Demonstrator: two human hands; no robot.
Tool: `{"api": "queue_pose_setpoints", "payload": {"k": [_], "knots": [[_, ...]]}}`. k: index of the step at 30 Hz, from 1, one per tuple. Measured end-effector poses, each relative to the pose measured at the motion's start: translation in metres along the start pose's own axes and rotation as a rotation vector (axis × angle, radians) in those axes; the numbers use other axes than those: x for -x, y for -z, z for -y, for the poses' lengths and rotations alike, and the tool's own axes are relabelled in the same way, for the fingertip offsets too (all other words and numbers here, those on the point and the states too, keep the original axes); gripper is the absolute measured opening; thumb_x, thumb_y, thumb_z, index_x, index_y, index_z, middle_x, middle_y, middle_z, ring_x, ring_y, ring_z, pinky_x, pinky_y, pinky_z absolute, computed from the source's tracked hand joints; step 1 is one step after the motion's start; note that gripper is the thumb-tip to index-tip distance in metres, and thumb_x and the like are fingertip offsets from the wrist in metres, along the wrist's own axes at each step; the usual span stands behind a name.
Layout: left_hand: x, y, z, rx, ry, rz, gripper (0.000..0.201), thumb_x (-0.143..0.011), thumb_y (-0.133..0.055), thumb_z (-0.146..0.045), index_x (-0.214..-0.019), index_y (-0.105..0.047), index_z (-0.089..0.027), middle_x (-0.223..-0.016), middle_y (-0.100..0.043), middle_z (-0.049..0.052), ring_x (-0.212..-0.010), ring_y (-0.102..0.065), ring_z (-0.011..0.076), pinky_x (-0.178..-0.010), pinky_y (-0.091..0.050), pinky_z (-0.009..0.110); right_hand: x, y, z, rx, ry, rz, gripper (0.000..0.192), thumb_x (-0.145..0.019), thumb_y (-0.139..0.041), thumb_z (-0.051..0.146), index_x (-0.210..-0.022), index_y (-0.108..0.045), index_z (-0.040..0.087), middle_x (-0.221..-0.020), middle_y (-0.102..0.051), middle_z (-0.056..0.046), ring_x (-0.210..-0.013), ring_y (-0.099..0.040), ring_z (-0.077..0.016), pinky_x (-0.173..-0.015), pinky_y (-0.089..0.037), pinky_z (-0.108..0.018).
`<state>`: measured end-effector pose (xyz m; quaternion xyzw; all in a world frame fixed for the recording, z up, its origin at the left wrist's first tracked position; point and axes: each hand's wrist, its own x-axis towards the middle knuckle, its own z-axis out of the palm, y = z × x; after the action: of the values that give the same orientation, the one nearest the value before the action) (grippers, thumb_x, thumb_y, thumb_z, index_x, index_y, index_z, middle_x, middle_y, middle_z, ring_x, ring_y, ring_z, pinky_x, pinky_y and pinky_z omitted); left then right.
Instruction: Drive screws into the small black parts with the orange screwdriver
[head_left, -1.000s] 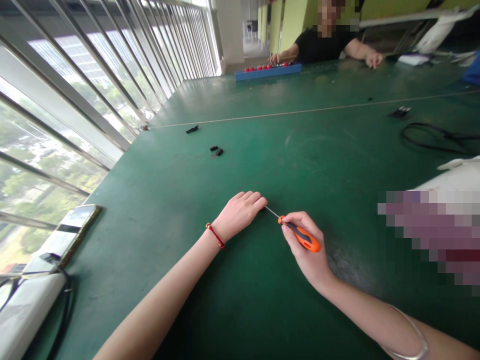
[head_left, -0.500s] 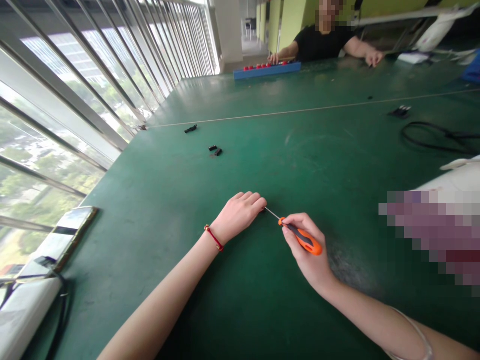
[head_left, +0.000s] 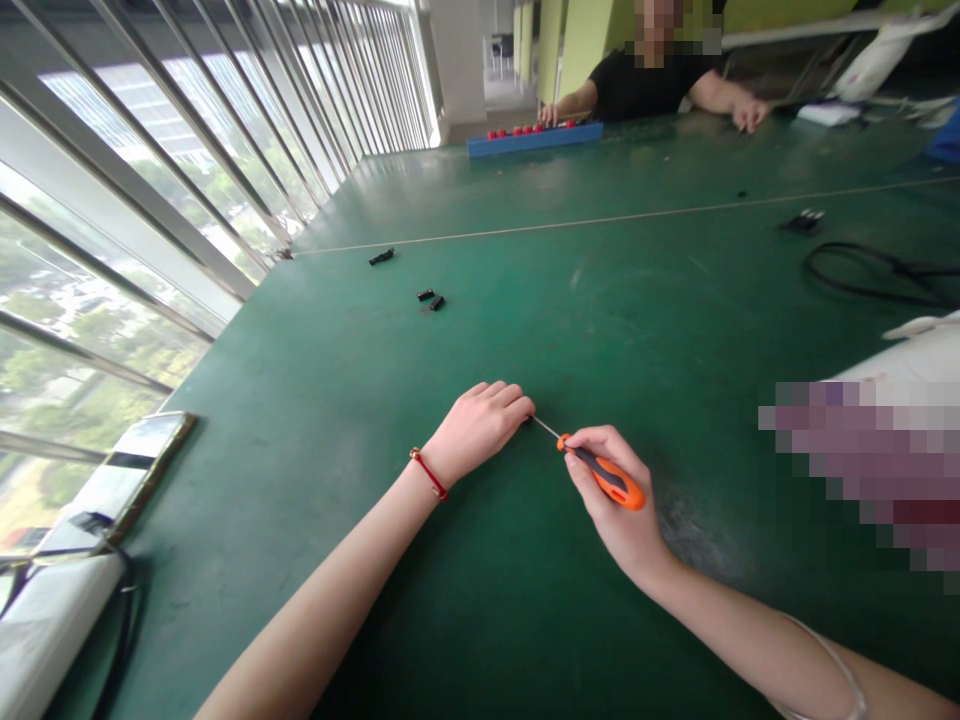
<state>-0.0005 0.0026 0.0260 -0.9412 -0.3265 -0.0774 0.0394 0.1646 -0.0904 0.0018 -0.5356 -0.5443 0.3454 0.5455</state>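
Gripping an orange-and-black screwdriver (head_left: 600, 476), the right hand (head_left: 611, 495) closes its fingers round the handle; no brand, label or writing is legible on the tool or elsewhere. The screwdriver's long axis runs diagonally, handle toward the lower right, thin metal shaft pointing up and left, its tip reaching the fingertips of the left hand (head_left: 478, 428). That hand rests knuckles-up on the green table (head_left: 645, 300), fingers curled; whether they pinch anything cannot be told. A red bracelet (head_left: 429, 473) circles its wrist. Small black parts (head_left: 431, 299) lie well apart, farther along the table; a phone (head_left: 124, 478) sits at its left edge.
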Motion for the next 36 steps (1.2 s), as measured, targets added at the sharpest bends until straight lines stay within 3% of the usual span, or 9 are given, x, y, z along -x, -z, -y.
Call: {"api": "queue_pose_setpoints", "payload": {"k": [22, 36], "knots": [[0.0004, -0.0024, 0.0002, -0.037, -0.038, -0.063, 0.023, -0.097, -0.035, -0.023, -0.088, -0.056, -0.017, -0.085, -0.061, 0.003, -0.076, -0.053, 0.0145, -0.068, -0.038, 0.029, -0.0001, 0.0001, 0.0008, -0.008, -0.009, 0.002, 0.004, -0.083, -0.056, 0.025, -0.084, -0.055, 0.021, -0.08, -0.062, -0.001, -0.068, -0.059, -0.0112, -0.061, -0.049, -0.022], [0.0032, -0.0001, 0.003, -0.018, -0.083, -0.096, 0.025, -0.094, -0.038, -0.02, -0.093, -0.063, -0.017, -0.091, -0.062, 0.004, -0.079, -0.054, 0.0149, -0.069, -0.039, 0.029, -0.0003, -0.0002, 0.0008, -0.016, 0.004, -0.004, 0.003, -0.082, -0.056, 0.023, -0.083, -0.055, 0.021, -0.08, -0.063, -0.001, -0.068, -0.06, -0.0112, -0.062, -0.05, -0.022]]}}
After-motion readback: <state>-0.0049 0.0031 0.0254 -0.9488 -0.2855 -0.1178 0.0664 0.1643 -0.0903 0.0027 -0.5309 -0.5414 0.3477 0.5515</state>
